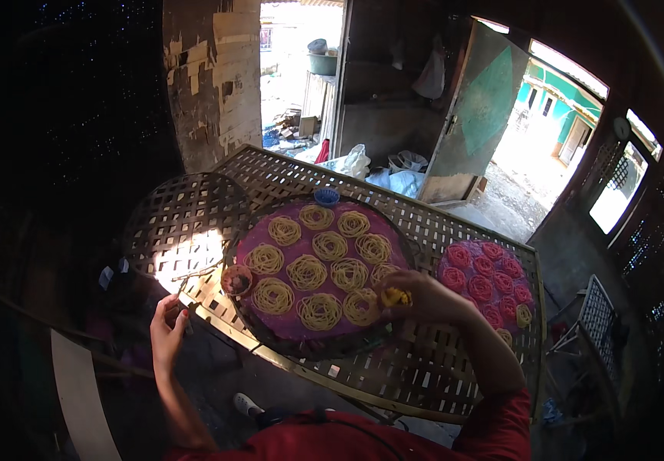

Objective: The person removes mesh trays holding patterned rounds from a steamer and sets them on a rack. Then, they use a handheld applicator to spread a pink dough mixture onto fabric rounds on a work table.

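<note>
My right hand [421, 297] is over the right edge of a round tray, its fingers closed around a small yellow thing [396, 297] that I cannot make out exactly. A purple sheet [254, 237] lines the tray, and several pale yellow coiled strand nests [329, 246] lie spread on it. My left hand [168, 327] hangs off the table's front left edge with fingers bent; a small dim object may be in it. Closest to that hand on the tray's left rim is a small orange-red bowl [228, 275] with dark contents. A blue fluted bowl [326, 197] sits at the far rim.
Beneath everything is a woven bamboo table [424, 371]. Bright pink nests [481, 287] cover a purple sheet on its right side. A round openwork woven tray [188, 199] lies at left. A chair [597, 322] stands right, beyond the table; plastic bags [355, 161] lie behind it near an open door [481, 104].
</note>
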Motion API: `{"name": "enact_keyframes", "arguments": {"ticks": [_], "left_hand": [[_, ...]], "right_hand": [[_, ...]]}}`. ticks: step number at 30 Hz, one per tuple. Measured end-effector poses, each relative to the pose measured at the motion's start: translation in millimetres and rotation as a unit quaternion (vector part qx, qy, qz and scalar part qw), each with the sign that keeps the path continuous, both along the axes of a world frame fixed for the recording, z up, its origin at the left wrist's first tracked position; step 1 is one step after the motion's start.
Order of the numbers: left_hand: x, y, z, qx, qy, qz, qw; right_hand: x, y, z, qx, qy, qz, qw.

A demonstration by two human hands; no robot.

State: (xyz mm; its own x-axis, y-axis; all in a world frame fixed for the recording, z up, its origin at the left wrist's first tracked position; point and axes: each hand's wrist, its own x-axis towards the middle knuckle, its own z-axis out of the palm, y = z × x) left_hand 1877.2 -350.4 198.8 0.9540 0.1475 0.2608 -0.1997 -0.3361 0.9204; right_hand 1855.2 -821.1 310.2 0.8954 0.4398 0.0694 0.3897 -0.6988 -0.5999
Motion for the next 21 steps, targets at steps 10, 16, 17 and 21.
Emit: {"name": "enact_keyframes", "arguments": {"ticks": [10,16,17,21], "left_hand": [[-47,37,-15,-0.030,-0.040,0.093,0.994],[-76,35,-12,0.024,0.016,0.117,0.993],[-82,37,-12,0.033,0.023,0.113,0.993],[-101,58,-17,0.006,0.031,0.146,0.989]], "right_hand": [[-21,-9,-6,-0.067,-0.013,-0.036,0.997],[-11,-7,-6,-0.118,-0.040,0.045,0.991],[-9,-11,-6,-0.121,-0.009,0.053,0.991],[-5,-36,-2,-0.055,0.067,0.038,0.996]]}}
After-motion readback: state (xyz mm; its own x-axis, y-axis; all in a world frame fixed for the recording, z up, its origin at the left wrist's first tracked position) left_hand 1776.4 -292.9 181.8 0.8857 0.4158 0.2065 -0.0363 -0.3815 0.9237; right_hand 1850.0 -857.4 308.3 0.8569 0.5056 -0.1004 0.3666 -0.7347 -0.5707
